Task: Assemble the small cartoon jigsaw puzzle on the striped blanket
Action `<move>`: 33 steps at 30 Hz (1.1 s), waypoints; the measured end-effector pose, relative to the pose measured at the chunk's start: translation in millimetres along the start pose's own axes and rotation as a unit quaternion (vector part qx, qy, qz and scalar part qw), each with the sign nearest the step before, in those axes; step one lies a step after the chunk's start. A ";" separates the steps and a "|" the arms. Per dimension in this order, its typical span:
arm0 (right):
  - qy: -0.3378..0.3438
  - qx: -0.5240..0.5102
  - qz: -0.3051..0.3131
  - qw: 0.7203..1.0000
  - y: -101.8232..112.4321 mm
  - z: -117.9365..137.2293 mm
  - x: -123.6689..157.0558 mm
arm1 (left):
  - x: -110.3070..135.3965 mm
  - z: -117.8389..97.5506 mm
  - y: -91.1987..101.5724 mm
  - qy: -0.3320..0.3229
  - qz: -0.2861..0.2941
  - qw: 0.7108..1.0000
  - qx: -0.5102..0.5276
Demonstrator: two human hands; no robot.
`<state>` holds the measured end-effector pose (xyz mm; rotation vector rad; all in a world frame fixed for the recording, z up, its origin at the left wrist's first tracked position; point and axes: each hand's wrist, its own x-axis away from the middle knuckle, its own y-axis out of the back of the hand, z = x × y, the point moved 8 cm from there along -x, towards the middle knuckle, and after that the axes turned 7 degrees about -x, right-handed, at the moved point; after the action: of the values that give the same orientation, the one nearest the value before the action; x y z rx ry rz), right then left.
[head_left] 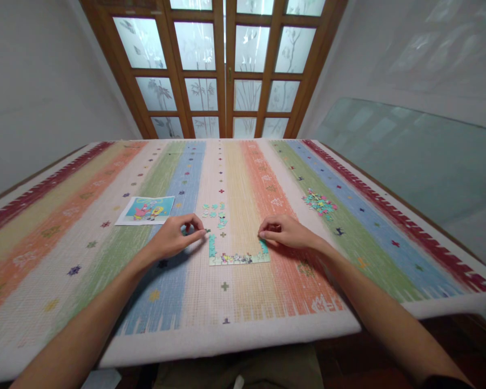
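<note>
A partly joined jigsaw puzzle (237, 260) lies on the striped tablecloth, a bottom row with short teal columns rising at both ends. My left hand (176, 235) hovers just left of its left column, thumb and index finger curled together; whatever is between the tips is too small to make out. At the top of the right column, my right hand (285, 231) is closed in a pinch on a puzzle piece, mostly hidden by the fingers. Several loose teal puzzle pieces (214, 207) lie beyond the joined part, between the hands.
A printed picture (146, 210) with cartoon figures lies to the left, beyond my left hand. A heap of mixed puzzle pieces (319, 203) sits to the right. The striped tablecloth (243, 302) covers the wide table. Wooden glass-paned doors (225, 70) stand behind it.
</note>
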<state>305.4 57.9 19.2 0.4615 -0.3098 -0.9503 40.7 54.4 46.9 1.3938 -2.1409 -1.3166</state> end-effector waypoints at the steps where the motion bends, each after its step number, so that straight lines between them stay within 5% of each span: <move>1: -0.006 -0.020 -0.002 1.000 -2.7 1.3 0.2 | -0.4 -5.8 -2.1 -0.001 -0.007 1.000 0.024; 9: 0.024 -0.132 0.035 0.990 -42.7 32.4 3.4 | 1.8 -54.6 -29.5 -0.046 -0.028 0.993 0.106; 17: 0.019 -0.158 0.016 0.987 -55.9 32.4 4.9 | 7.9 -63.7 -44.7 -0.056 0.005 0.994 0.098; 25: 0.007 -0.101 -0.058 0.993 -17.0 10.5 -2.7 | 5.3 -47.6 -27.9 -0.089 -0.061 0.994 -0.013; 33: -0.041 -0.102 -0.048 0.993 3.8 -21.4 -5.0 | 5.0 -29.1 -38.6 -0.133 -0.005 0.980 -0.151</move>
<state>315.0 69.1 2.4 0.2519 -0.2626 -1.0844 79.3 29.7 31.0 1.1626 -1.9774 -1.8315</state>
